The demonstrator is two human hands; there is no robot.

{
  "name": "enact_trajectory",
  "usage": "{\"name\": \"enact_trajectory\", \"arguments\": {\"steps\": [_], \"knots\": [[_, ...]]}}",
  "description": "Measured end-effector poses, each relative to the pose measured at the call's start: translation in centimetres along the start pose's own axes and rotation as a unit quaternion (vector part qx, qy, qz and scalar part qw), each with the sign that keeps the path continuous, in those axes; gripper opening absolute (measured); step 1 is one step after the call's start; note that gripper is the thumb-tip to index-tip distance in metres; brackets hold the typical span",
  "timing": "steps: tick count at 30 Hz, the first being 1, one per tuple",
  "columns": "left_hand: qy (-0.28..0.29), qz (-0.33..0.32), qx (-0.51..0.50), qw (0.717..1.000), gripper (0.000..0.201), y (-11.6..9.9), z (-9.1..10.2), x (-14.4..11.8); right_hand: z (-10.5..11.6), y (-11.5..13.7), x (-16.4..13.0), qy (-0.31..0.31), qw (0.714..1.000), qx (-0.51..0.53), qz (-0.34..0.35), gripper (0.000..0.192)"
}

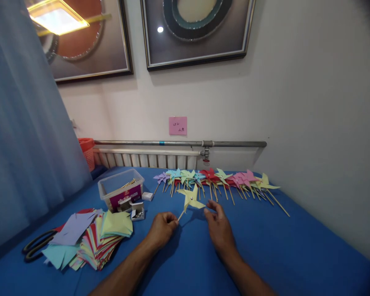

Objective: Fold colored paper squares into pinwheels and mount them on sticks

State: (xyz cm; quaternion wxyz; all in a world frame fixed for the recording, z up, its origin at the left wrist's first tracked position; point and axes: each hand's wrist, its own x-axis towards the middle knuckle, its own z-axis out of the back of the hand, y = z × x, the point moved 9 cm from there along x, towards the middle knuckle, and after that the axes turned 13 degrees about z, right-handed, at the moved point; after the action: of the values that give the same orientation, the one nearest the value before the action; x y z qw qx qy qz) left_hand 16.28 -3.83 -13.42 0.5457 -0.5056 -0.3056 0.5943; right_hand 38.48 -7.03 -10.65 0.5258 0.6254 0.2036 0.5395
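- A blue-covered surface (pixel 280 246) carries everything.
- Stack of coloured paper squares (pixel 92 240) at the left, black scissors (pixel 37 246) beside it.
- Clear plastic box (pixel 121 189) behind the stack.
- Row of paper pinwheels (pixel 222 179) along the far edge.

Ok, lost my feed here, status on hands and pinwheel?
Left hand pinching yellow pinwheel by its stick. Right hand open, fingers at a blade. Finished pinwheels beyond, apart.

A single view is given from the head, directed forward and slightly downward. The blue table (pixel 265 246) is seen close across the lower frame, and the wall (pixel 296 102) is met across the upper half.
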Motion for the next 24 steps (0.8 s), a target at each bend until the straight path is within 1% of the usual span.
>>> {"name": "enact_trajectory", "arguments": {"steps": [3,6,11,14,16,19,22,24], "knots": [[0.001,0.002,-0.003,1.000,0.008,0.2,-0.1,0.1,-0.3,0.9,-0.2,0.016,0.999,-0.017,0.037,0.049],[0.002,0.002,-0.009,1.000,0.007,0.4,-0.2,0.3,-1.1,1.1,-0.5,0.038,0.997,-0.035,0.057,0.048],[0.002,-0.001,-0.004,1.000,0.008,0.3,-0.2,0.2,-1.2,0.0,-0.5,0.030,0.998,-0.042,0.033,0.054],[0.001,-0.001,-0.001,1.000,0.010,0.3,-0.1,0.2,-1.3,-0.3,-0.5,0.039,0.998,-0.029,0.027,0.051],[0.002,0.001,-0.002,1.000,0.010,0.3,-0.1,0.2,-1.6,0.1,-0.7,0.058,0.997,-0.021,0.036,0.046],[-0.001,-0.005,-0.001,1.000,0.010,0.5,-0.1,0.3,-2.4,1.5,-1.2,0.092,0.993,-0.022,0.070,0.037],[-0.002,-0.016,0.002,1.000,0.010,0.5,-0.1,0.4,-3.4,2.8,-1.9,0.134,0.985,-0.027,0.103,0.033],[-0.002,-0.020,0.000,1.000,0.009,0.5,-0.1,0.4,-4.0,3.1,-2.2,0.160,0.981,-0.024,0.111,0.031]]}}
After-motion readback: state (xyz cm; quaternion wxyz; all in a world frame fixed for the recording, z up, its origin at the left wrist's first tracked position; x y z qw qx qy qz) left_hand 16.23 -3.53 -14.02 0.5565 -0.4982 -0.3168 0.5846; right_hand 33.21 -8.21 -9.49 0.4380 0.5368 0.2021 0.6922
